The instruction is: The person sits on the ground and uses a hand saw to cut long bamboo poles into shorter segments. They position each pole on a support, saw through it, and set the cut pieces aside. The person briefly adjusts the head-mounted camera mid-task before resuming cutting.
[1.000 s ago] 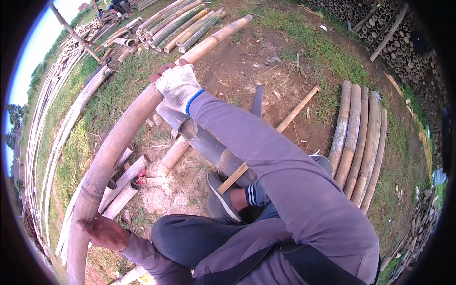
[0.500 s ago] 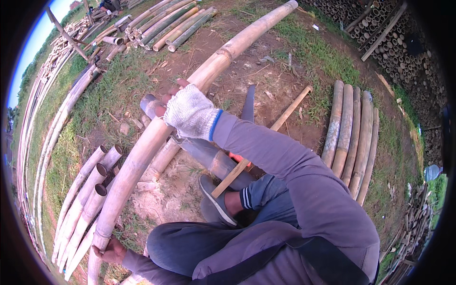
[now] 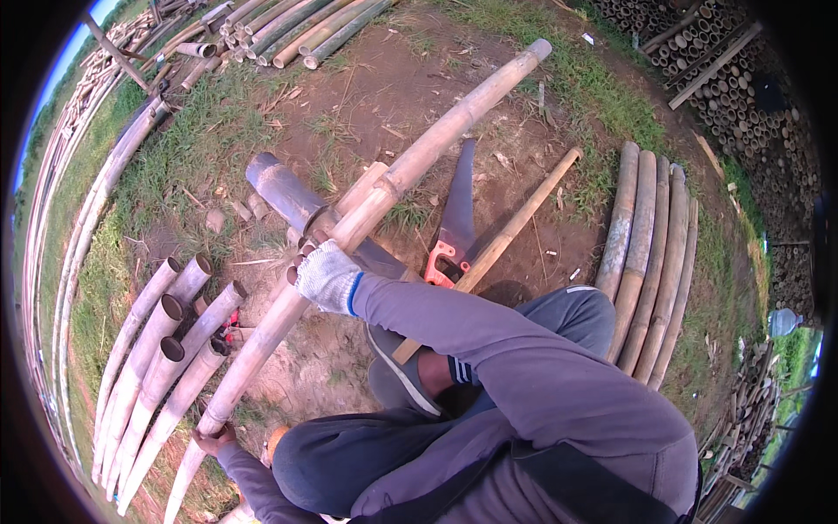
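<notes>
head view | right hand [image 3: 327, 276], in a white glove, closed around long bamboo pole [image 3: 367, 214] at mid-length | left hand [image 3: 212, 437], bare, gripping the pole's near end | pole slants across a thick grey bamboo log [image 3: 284, 196] over bare dirt | handsaw [image 3: 454, 231] on the ground beside wooden stick [image 3: 515, 227] | cut bamboo pieces [image 3: 161, 349] lying left

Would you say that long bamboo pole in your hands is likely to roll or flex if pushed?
The pole looks thick and straight, so probably stiff. Being round, it may roll on its support. Both hands grip it, left and right, suggesting weight.
</notes>
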A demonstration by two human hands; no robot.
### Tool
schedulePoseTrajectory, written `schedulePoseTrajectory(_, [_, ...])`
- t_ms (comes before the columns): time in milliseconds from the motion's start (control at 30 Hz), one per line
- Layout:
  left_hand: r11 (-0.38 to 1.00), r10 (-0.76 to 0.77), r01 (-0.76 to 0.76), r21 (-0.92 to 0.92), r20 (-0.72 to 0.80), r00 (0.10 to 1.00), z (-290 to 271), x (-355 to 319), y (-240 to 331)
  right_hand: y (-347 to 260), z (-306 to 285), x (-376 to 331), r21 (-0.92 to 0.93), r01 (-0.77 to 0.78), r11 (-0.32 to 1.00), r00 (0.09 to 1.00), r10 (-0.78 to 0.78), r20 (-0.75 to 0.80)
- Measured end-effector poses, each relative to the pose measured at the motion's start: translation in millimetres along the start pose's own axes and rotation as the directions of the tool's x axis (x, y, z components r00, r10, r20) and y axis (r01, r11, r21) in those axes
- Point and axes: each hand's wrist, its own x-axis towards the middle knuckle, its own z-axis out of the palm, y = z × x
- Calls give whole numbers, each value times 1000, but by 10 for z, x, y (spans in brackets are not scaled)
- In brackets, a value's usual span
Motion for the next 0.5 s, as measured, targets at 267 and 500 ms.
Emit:
schedulePoseTrajectory(267, [890,234,-162,427,-123,964,-5,287,-240,68,491,338,0,-41,999,997,41,63])
schedulePoseTrajectory(500, [-297,421,-910,289,895,147,761,-869,-1040,432,-20,-576,245,-455,856,879,476,-28])
